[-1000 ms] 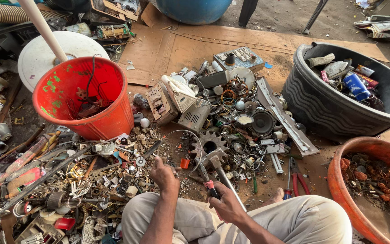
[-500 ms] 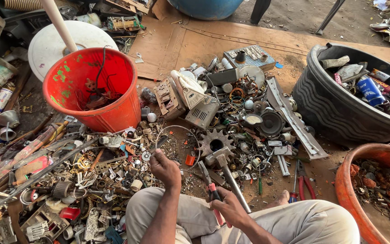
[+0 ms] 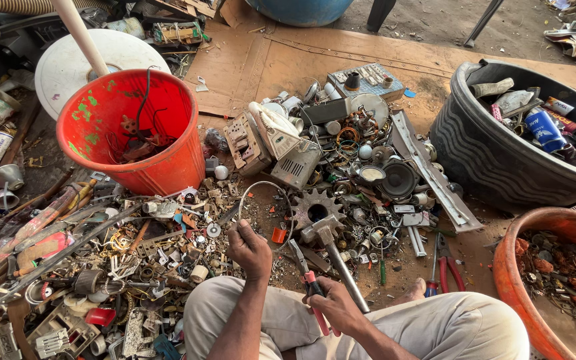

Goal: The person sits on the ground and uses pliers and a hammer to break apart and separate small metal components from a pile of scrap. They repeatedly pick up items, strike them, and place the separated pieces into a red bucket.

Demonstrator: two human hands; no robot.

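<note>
I sit on the ground with my knees apart over a heap of metal scrap. My left hand (image 3: pixel 251 250) grips one end of a thin grey wire (image 3: pixel 269 189) that loops up over the scrap. My right hand (image 3: pixel 337 308) holds red-handled pliers (image 3: pixel 311 283), jaws pointing up toward the wire. A hammer (image 3: pixel 331 250) lies just beside the pliers, its head next to a toothed gear wheel (image 3: pixel 315 209).
A red bucket (image 3: pixel 161 175) with wires stands at the left, a black tub (image 3: pixel 495 160) of cans at the right, an orange tub (image 3: pixel 508 267) of rusty bits at lower right. Red pliers (image 3: pixel 447 261) lie on the cardboard. Scrap covers the ground at left.
My left hand has taken up the wire and lifted it off the pile. The right hand keeps hold of the pliers. The view has shifted slightly.
</note>
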